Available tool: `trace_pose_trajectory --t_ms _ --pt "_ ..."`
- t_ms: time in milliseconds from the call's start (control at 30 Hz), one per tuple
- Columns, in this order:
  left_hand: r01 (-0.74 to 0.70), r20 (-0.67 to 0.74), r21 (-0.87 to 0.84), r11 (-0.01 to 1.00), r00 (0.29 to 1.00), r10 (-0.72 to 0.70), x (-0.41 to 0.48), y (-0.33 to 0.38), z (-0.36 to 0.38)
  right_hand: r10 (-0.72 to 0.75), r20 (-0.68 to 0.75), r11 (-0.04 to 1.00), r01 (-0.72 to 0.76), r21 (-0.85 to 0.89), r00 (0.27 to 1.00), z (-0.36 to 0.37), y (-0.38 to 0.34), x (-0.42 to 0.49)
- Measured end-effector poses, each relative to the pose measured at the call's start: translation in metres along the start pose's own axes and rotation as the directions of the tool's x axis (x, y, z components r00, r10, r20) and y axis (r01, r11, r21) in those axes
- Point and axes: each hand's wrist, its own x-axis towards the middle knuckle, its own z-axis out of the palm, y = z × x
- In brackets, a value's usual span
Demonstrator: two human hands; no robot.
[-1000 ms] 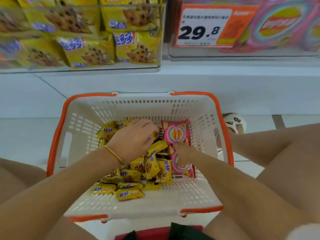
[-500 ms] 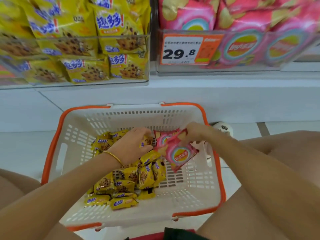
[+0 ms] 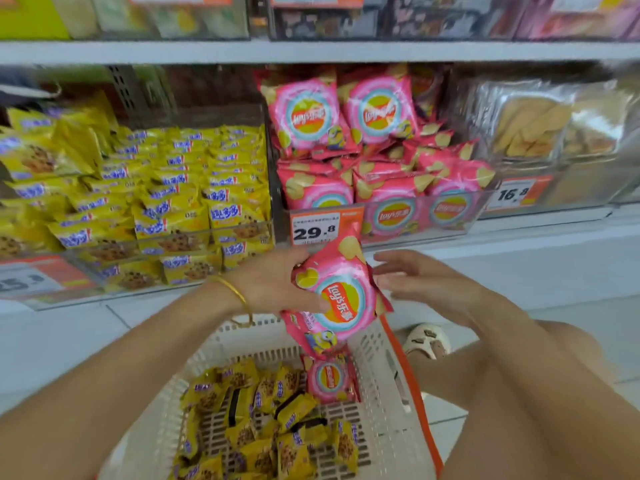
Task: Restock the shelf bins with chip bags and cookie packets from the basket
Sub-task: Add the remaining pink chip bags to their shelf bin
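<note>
My left hand (image 3: 273,282) grips a pink chip bag (image 3: 341,299) by its left edge and holds it up above the far rim of the white basket (image 3: 377,382). My right hand (image 3: 415,282) hovers just right of the bag with straight fingers and holds nothing. One more pink chip bag (image 3: 330,379) lies in the basket beside several yellow cookie packets (image 3: 266,420). Directly behind the raised bag is the clear shelf bin of pink chip bags (image 3: 381,188). The bin of yellow cookie packets (image 3: 166,199) sits to its left.
An orange price tag reading 29.8 (image 3: 315,230) hangs on the chip bin's front. To the right stands a bin of clear-wrapped snacks (image 3: 540,133) with a 16.8 tag. A shelf board (image 3: 311,51) runs overhead. A foot in a sandal (image 3: 427,339) rests right of the basket.
The pink chip bag has risen out of the basket toward the shelf. It passed from my right hand to my left hand, which left the cookie packets. The view tilted up.
</note>
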Motion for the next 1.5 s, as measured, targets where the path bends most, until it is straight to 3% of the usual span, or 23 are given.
trace_pose_trajectory --t_ms 67,133,267,400,533,667,767,833,933,1000,1267,1500 --pt "-0.047 -0.032 0.198 0.979 0.998 0.054 -0.002 0.025 -0.026 -0.157 0.066 0.981 0.163 -0.105 0.985 -0.002 -0.026 -0.008" --pt "-0.064 -0.1 0.246 0.967 0.991 0.091 -0.002 0.045 -0.046 -0.225 0.1 0.967 0.235 -0.1 0.969 0.0 -0.046 -0.012" --pt "-0.115 -0.243 -0.08 0.99 0.966 0.092 0.001 0.061 -0.072 -0.292 0.015 0.956 0.292 -0.018 0.956 0.0 -0.064 -0.01" --pt "-0.207 -0.398 -0.422 0.883 0.917 0.025 0.007 0.058 -0.078 -0.283 -0.071 0.937 0.291 0.192 0.957 -0.002 -0.066 -0.002" --pt "-0.174 -0.351 -0.51 0.842 0.936 -0.019 0.013 0.058 -0.072 -0.284 -0.108 0.858 0.303 0.414 0.953 0.004 -0.071 0.006" --pt "-0.147 -0.329 -0.49 0.859 0.944 -0.026 0.02 0.06 -0.072 -0.314 -0.113 0.803 0.327 0.498 0.943 0.009 -0.077 0.012" --pt "-0.151 -0.354 -0.452 0.879 0.935 -0.022 0.026 0.059 -0.089 -0.355 -0.331 0.789 0.471 0.396 0.874 -0.003 -0.087 0.018" --pt "-0.179 -0.384 -0.423 0.888 0.924 0.003 0.03 0.062 -0.101 -0.407 -0.4 0.802 0.531 0.274 0.821 -0.013 -0.097 0.023" --pt "-0.259 -0.515 -0.452 0.854 0.857 -0.012 0.044 0.065 -0.116 -0.437 -0.329 0.867 0.49 0.094 0.837 -0.015 -0.114 0.036" --pt "-0.291 -0.586 -0.496 0.818 0.808 -0.068 0.055 0.063 -0.122 -0.42 -0.33 0.884 0.463 0.062 0.845 -0.012 -0.123 0.051" --pt "-0.363 -0.746 -0.295 0.884 0.665 0.024 0.073 0.046 -0.116 -0.54 -0.424 0.821 0.566 -0.077 0.727 0.002 -0.13 0.101" --pt "-0.363 -0.758 -0.211 0.908 0.647 0.082 0.081 0.046 -0.111 -0.607 -0.487 0.781 0.585 -0.219 0.628 0.003 -0.129 0.11"
